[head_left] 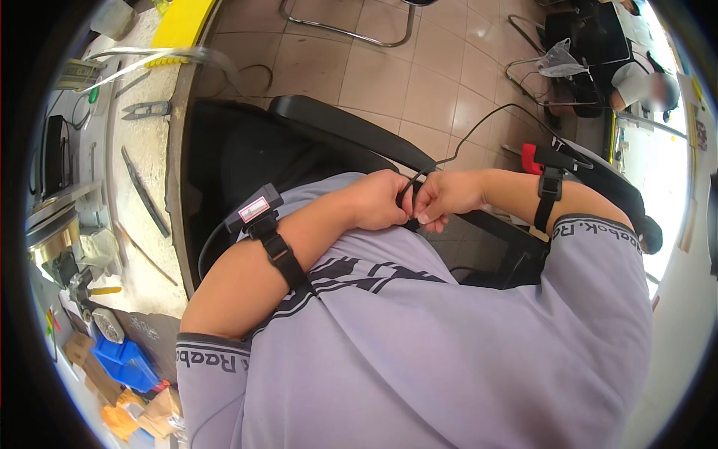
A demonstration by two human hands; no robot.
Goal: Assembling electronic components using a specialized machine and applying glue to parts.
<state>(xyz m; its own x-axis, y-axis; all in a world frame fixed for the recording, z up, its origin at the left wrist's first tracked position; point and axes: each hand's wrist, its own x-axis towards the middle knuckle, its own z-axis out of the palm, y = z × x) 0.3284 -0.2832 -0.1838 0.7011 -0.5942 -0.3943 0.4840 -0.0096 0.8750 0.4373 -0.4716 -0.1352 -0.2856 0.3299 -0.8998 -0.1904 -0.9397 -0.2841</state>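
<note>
My left hand [378, 199] and my right hand [452, 196] meet in front of my body, above my lap. Both have curled fingers closed on a thin black cable [467, 136], which bends in a small loop between them. Beside the fingertips is a small dark part, mostly hidden by the hands, so I cannot make out its kind. From the hands the cable runs up and right toward a red and black object [532, 159]. A black strap [280, 254] with a small box circles my left forearm, and another strap [548, 198] circles the right one.
At left stands a workbench [138, 258] with snips [146, 110], a long dark blade-like tool [144, 191] and a blue bin [123, 363]. A black chair armrest [351, 131] lies just beyond my hands. Another person [632, 86] sits at the far right, near a chair holding a plastic bag [561, 60].
</note>
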